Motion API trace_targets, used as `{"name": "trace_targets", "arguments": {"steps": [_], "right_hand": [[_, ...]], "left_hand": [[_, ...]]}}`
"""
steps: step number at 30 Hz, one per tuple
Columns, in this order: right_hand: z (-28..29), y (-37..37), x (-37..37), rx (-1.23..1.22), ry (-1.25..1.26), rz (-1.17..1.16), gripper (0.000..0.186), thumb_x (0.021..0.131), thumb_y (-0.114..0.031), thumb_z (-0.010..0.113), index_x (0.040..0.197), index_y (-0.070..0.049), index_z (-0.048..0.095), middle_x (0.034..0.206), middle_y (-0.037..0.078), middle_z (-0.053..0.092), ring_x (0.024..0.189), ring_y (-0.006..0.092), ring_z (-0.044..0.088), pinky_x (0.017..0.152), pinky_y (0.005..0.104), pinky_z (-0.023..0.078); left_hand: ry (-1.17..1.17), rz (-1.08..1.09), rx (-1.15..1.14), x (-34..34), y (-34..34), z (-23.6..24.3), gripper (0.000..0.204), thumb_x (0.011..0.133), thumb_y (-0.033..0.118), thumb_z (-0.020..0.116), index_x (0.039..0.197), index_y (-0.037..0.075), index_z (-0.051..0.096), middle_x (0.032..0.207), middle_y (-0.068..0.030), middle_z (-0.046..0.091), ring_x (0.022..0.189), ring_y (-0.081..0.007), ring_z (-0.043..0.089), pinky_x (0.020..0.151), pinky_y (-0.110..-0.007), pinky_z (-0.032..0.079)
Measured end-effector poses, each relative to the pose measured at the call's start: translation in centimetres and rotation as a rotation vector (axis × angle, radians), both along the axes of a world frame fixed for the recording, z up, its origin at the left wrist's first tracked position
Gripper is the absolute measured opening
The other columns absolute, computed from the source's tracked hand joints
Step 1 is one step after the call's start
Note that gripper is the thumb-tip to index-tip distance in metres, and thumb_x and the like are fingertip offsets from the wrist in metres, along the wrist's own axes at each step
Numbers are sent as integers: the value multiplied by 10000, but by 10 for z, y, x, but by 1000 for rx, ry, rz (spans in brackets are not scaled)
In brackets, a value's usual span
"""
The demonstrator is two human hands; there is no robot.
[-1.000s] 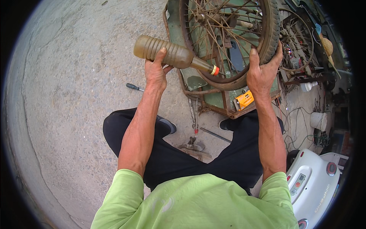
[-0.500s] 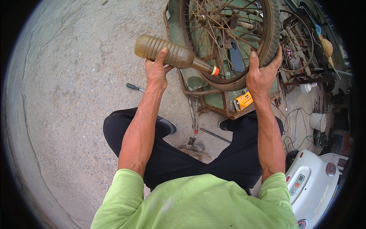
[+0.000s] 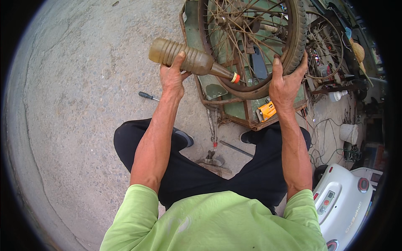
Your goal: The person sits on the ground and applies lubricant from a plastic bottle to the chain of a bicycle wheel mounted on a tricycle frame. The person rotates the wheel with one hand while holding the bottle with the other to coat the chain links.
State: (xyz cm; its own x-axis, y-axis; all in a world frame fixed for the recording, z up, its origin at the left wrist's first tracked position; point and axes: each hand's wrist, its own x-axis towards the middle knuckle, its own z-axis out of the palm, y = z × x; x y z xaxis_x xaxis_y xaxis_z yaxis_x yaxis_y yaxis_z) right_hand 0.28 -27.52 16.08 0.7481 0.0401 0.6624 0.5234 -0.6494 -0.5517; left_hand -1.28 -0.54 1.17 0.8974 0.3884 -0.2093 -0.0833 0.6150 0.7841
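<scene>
My left hand (image 3: 172, 75) is wrapped round a brownish ribbed plastic bottle (image 3: 190, 58) with a red tip. The bottle lies nearly level, its neck pointing right and slightly down to the lower rim of a spoked wheel (image 3: 207, 39). Whether the tip touches the rim, I cannot tell. My right hand (image 3: 286, 83) grips the wheel's black tyre (image 3: 299, 29) at the lower right, thumb on the inner side and fingers round the outside. The wheel is rusty and belongs to an upturned green metal cart (image 3: 194, 29).
An orange box (image 3: 267, 111) and a dark phone (image 3: 258, 62) rest on the cart. On the concrete lie a screwdriver (image 3: 145, 95), a pair of long-handled pliers (image 3: 212, 123) and a metal rod (image 3: 235, 148). A second spoked wheel (image 3: 324, 46), cables and a white machine (image 3: 341, 205) stand to the right.
My right hand has shifted very slightly left along the tyre. The bottle has barely moved, its tip still by the rim.
</scene>
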Motion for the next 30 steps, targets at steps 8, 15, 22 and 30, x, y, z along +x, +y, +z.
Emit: {"name": "trace_targets", "arguments": {"steps": [8, 15, 22, 30], "right_hand": [[1, 1, -8, 53, 84, 6, 801, 1019, -223, 666, 1593, 72, 191, 1391, 255, 521, 1237, 313, 572, 1106, 444, 424], [0, -6, -23, -34, 116, -28, 833, 1011, -259, 685, 1607, 68, 203, 1460, 285, 469, 1331, 353, 524, 1151, 454, 394], [70, -10, 27, -261, -40, -104, 811, 955, -401, 728, 1526, 83, 415, 1473, 290, 519, 1340, 356, 550, 1149, 451, 415], [154, 45, 88, -81, 254, -50, 548, 972, -315, 686, 1381, 33, 579, 1085, 125, 700, 952, 209, 652, 837, 354, 528]], "left_hand": [[26, -19, -114, -1, 2, -4, 706, 919, 405, 810, 1431, 39, 490, 1331, -164, 598, 1221, -340, 629, 1065, -610, 515], [34, -4, -128, -3, 5, 0, 693, 931, 401, 800, 1436, 43, 487, 1338, -169, 592, 1225, -348, 627, 1078, -610, 508], [23, -16, -110, -6, 6, 2, 690, 938, 395, 794, 1434, 32, 480, 1336, -174, 589, 1222, -351, 632, 1069, -611, 517], [30, -23, -77, -1, -1, 0, 689, 925, 400, 804, 1421, 34, 496, 1312, -158, 608, 1199, -330, 647, 1039, -582, 548]]}}
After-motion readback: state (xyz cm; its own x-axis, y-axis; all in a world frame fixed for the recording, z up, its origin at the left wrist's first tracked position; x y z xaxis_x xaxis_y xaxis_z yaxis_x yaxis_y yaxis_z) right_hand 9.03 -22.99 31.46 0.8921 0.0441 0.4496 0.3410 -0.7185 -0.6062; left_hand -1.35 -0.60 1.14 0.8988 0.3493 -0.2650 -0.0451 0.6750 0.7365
